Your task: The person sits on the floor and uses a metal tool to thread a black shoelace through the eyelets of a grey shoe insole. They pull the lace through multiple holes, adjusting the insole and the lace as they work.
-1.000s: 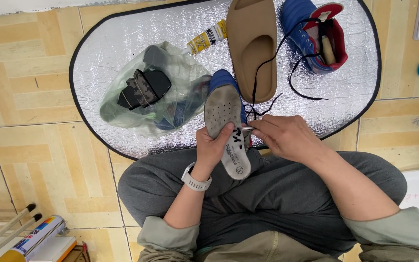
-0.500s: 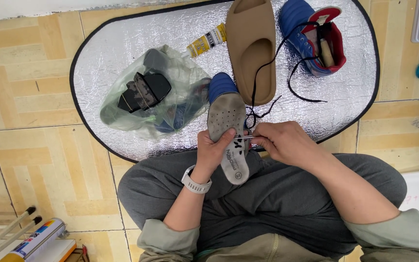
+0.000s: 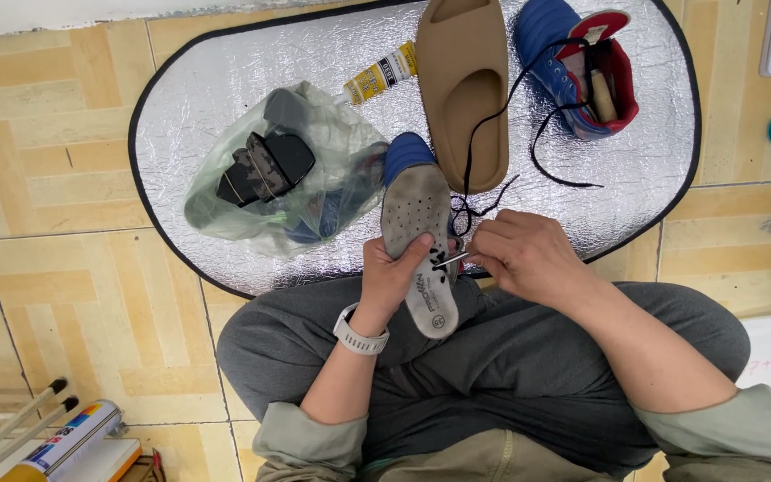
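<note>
Sitting cross-legged at the near edge of a silver foil mat [image 3: 225, 80], the person works on a blue shoe [image 3: 417, 192] held over the lap, its grey insole [image 3: 421, 259] sticking out toward the body. The left hand [image 3: 394, 277] is wrapped around insole and shoe, fingers closed on them. The right hand [image 3: 528, 259] pinches the tip of a black lace [image 3: 450, 261] just beside the insole. Lacing looks only begun: most of the lace trails loose across the mat toward the second blue shoe [image 3: 577, 62] at the mat's far right, which stands unlaced with red lining showing. Also on the mat, a tan slide sandal [image 3: 466, 89] lies across the lace's path, a clear plastic bag [image 3: 269, 178] of dark items sits left of the held shoe, and a small yellow tube [image 3: 381, 73] lies beyond.
</note>
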